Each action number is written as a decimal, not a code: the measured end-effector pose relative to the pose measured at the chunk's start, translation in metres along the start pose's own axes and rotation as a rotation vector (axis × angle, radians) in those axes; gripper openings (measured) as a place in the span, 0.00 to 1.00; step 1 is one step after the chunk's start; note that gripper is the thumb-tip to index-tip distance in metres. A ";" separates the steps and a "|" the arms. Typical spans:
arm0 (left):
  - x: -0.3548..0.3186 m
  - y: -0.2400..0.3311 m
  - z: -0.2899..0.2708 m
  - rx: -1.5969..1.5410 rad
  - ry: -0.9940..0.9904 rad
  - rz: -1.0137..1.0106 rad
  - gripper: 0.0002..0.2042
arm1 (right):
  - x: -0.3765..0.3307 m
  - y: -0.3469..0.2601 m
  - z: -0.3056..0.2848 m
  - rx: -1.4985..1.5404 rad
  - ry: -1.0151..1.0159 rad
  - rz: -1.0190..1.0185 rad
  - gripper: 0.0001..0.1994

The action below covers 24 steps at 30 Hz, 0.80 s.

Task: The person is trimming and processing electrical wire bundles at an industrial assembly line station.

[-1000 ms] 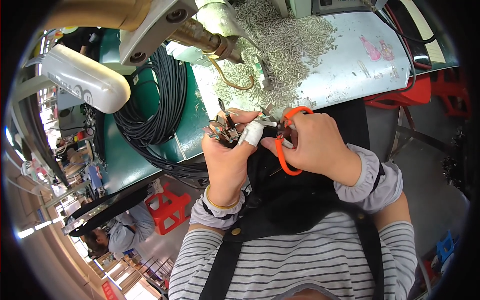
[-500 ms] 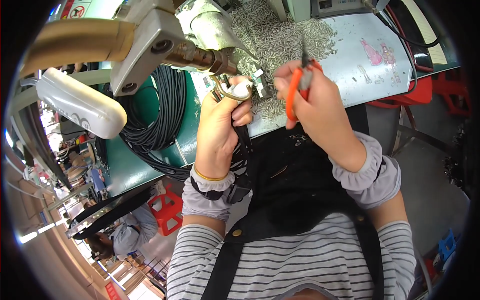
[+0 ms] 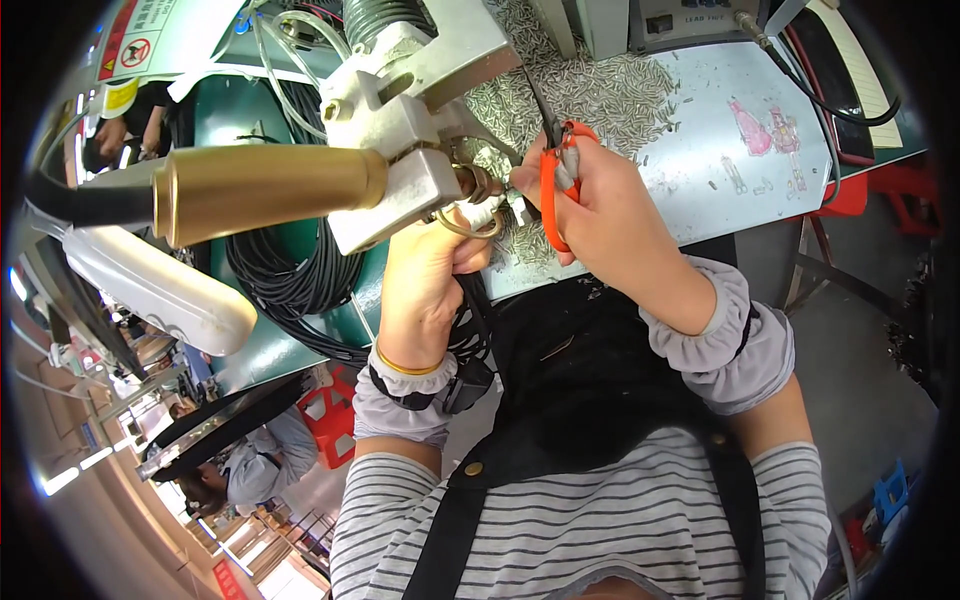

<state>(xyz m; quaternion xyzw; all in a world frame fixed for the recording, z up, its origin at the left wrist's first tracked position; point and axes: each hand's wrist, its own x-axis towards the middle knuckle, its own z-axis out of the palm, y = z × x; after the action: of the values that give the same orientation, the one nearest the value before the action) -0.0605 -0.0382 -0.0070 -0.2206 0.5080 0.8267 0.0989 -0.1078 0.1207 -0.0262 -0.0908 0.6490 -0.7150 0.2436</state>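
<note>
1. Our left hand [image 3: 425, 285] is curled shut around a bunch of black cables [image 3: 470, 325]. It pushes their metal tips up to the nose of the press machine [image 3: 415, 150], at about 12 o'clock from our wrist.
2. Our right hand [image 3: 600, 215] is closed around the orange-handled snips [image 3: 553, 185]. It sits at 3 o'clock from the left hand, very near it.
3. A brass-coloured handle [image 3: 265, 190] sticks out of the machine toward 9 o'clock.
4. A big pile of small metal pins [image 3: 600, 90] lies on the pale table [image 3: 720, 180] at 12 o'clock from the snips.
5. A coil of black cable [image 3: 285, 280] rests at 9 o'clock from the left hand.
</note>
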 end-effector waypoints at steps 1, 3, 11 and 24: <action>-0.001 -0.002 -0.002 -0.024 -0.008 0.010 0.06 | 0.000 0.000 0.000 0.021 -0.012 0.008 0.07; -0.001 -0.002 -0.004 -0.048 -0.015 0.022 0.06 | 0.000 -0.001 0.001 0.041 -0.026 0.015 0.07; -0.002 0.005 0.001 0.027 -0.080 0.007 0.06 | -0.004 0.001 0.001 -0.014 0.008 -0.031 0.07; -0.062 -0.034 0.020 0.574 0.027 0.226 0.05 | -0.035 -0.002 -0.003 -0.342 -0.063 -0.548 0.11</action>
<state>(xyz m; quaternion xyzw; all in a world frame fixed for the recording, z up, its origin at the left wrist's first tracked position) 0.0019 -0.0008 0.0019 -0.1366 0.7434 0.6521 0.0582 -0.0789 0.1394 -0.0185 -0.3237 0.7033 -0.6314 0.0434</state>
